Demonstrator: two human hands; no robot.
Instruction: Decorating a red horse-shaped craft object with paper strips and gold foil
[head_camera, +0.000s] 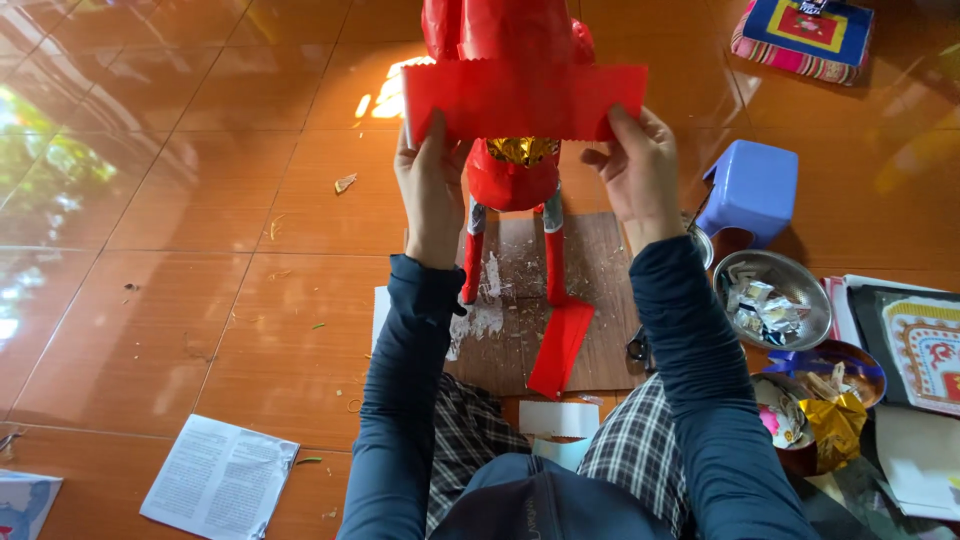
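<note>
Both my hands hold up a wide strip of red paper (520, 100) with a zigzag top edge. My left hand (432, 185) grips its lower left corner and my right hand (638, 170) pinches its lower right corner. Behind the strip stands a red paper animal figure (512, 178) with a gold patch and two red legs, resting on a brown board (600, 300) smeared with white glue. A folded red paper piece (560, 345) lies on the board near my knees.
A small blue plastic stool (752, 188) stands to the right. A metal bowl (775, 300) with crumpled foil, a second bowl with gold scraps (825, 400), patterned paper sheets (925, 350) and a printed booklet (220, 478) lie on the orange tiled floor.
</note>
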